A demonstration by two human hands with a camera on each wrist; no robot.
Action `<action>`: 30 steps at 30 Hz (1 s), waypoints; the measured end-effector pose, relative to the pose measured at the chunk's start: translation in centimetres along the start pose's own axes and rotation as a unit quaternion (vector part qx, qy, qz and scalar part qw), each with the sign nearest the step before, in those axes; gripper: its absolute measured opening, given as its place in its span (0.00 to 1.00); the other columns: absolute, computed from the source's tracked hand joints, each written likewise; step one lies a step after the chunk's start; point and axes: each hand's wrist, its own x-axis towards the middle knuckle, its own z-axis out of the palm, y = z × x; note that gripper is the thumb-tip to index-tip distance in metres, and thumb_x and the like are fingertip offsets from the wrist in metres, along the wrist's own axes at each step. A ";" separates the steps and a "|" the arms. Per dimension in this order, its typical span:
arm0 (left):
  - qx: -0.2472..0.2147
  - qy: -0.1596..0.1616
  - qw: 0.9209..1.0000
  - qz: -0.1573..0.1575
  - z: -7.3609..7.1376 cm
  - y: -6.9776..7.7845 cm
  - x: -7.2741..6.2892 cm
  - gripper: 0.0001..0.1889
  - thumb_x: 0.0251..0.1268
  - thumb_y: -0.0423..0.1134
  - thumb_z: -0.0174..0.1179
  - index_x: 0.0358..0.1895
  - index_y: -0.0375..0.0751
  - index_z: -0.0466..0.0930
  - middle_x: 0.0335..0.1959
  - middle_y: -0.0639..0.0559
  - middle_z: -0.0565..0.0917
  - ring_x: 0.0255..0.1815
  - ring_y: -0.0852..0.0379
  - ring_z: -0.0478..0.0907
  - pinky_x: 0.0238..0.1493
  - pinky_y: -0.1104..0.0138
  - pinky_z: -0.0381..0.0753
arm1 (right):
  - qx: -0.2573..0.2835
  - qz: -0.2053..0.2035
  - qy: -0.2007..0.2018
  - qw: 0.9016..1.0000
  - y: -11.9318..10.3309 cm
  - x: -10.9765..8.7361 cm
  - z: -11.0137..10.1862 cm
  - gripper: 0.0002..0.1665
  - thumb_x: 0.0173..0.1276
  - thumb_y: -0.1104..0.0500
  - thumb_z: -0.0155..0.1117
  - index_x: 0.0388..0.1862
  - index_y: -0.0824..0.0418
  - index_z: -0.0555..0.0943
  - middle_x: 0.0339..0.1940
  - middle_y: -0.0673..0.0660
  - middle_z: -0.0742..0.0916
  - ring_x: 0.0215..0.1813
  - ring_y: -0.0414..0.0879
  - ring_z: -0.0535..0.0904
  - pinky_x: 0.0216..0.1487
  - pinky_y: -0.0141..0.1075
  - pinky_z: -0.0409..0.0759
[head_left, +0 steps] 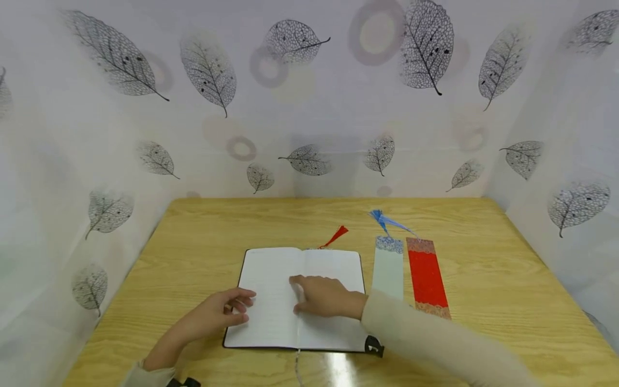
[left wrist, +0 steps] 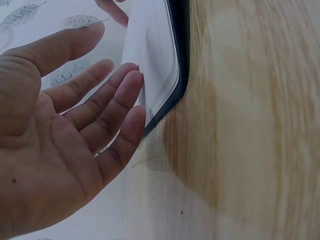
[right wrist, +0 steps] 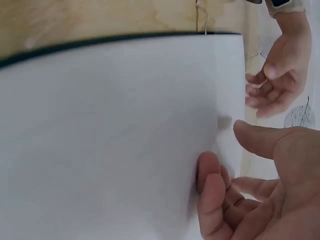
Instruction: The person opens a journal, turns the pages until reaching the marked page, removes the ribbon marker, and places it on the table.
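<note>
An open notebook (head_left: 268, 328) with a dark cover and white pages lies on the table. At its left edge is my left hand (head_left: 213, 314), fingers loosely bent, fingertips by the page edges; in the left wrist view nothing is gripped by the hand (left wrist: 75, 120). My right hand (head_left: 323, 296) is over the middle fold, index finger stretched toward the left page. The right wrist view shows this hand (right wrist: 260, 195) with thumb apart from the fingers and nothing pinched. A red tassel (head_left: 337, 235) sticks out past the notebook's top edge; whatever it hangs from is hidden.
Right of the notebook lie a pale green bookmark (head_left: 388, 271) with a blue tassel (head_left: 379, 217) and a red bookmark (head_left: 426, 274), partly behind the right sleeve (head_left: 435, 338). A thin ribbon (head_left: 298, 368) trails from the notebook's bottom. Leaf-printed cloth (head_left: 309, 107) surrounds the wooden table (head_left: 193, 236).
</note>
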 end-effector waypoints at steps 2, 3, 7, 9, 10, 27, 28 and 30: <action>-0.005 -0.005 1.000 0.000 0.1 0.0 0.1 0.25 0.66 0.42 0.62 0.62 0.34 0.72 0.52 0.44 0.81 0.48 0.55 0.77 0.44 0.72 0.74 | 0.015 -0.004 0.012 1.000 1.3 -0.1 -0.6 0.36 0.64 0.48 0.67 0.69 0.56 0.70 0.27 0.49 0.81 0.25 0.37 0.70 0.23 0.31 0.68; -0.007 -0.006 1.000 -0.001 0.1 0.0 0.1 0.25 0.66 0.42 0.62 0.62 0.34 0.72 0.52 0.44 0.81 0.48 0.55 0.77 0.44 0.72 0.74 | 0.021 -0.003 0.019 1.000 1.9 -0.1 -0.9 0.34 0.65 0.49 0.67 0.68 0.57 0.71 0.24 0.48 0.79 0.24 0.38 0.69 0.23 0.31 0.68; -0.008 -0.006 1.000 -0.002 0.2 -0.1 0.1 0.25 0.66 0.42 0.62 0.62 0.34 0.72 0.52 0.44 0.80 0.48 0.56 0.77 0.44 0.72 0.74 | -0.014 0.008 0.058 0.998 4.9 -0.2 -2.4 0.30 0.66 0.50 0.66 0.65 0.58 0.74 0.29 0.49 0.79 0.29 0.39 0.71 0.29 0.34 0.71; -0.005 -0.003 1.000 -0.002 0.2 -0.2 0.1 0.25 0.65 0.42 0.62 0.62 0.34 0.72 0.52 0.45 0.80 0.48 0.57 0.76 0.44 0.72 0.74 | -0.039 0.014 0.069 0.997 6.4 -0.2 -3.0 0.29 0.66 0.49 0.66 0.64 0.58 0.75 0.35 0.52 0.81 0.36 0.43 0.74 0.35 0.38 0.75; -0.004 -0.001 1.000 -0.001 0.2 -0.2 0.1 0.25 0.65 0.42 0.62 0.62 0.34 0.72 0.52 0.45 0.80 0.47 0.58 0.76 0.44 0.72 0.74 | -0.052 0.015 0.074 0.996 7.0 -0.3 -3.2 0.29 0.66 0.49 0.65 0.64 0.58 0.76 0.39 0.54 0.82 0.39 0.45 0.76 0.38 0.40 0.76; -0.014 -0.006 1.000 -0.020 0.1 0.0 0.2 0.25 0.65 0.42 0.62 0.62 0.34 0.72 0.52 0.44 0.80 0.48 0.55 0.76 0.44 0.72 0.74 | -0.119 0.001 0.116 0.986 11.6 -0.8 -4.0 0.25 0.68 0.47 0.62 0.60 0.59 0.79 0.49 0.61 0.79 0.50 0.55 0.71 0.48 0.47 0.72; -0.014 -0.007 1.000 -0.022 0.1 0.0 0.2 0.25 0.65 0.42 0.62 0.62 0.34 0.72 0.52 0.44 0.80 0.48 0.55 0.76 0.44 0.72 0.74 | -0.119 0.000 0.118 0.986 11.6 -0.8 -4.0 0.25 0.68 0.48 0.63 0.59 0.59 0.80 0.49 0.61 0.79 0.50 0.55 0.71 0.48 0.47 0.72; -0.016 -0.008 1.000 -0.024 0.1 0.0 0.2 0.25 0.65 0.43 0.62 0.62 0.34 0.72 0.52 0.44 0.80 0.48 0.55 0.76 0.44 0.72 0.74 | -0.121 -0.004 0.125 0.985 11.6 -0.9 -4.1 0.25 0.68 0.48 0.63 0.59 0.59 0.80 0.49 0.61 0.80 0.50 0.56 0.71 0.48 0.47 0.73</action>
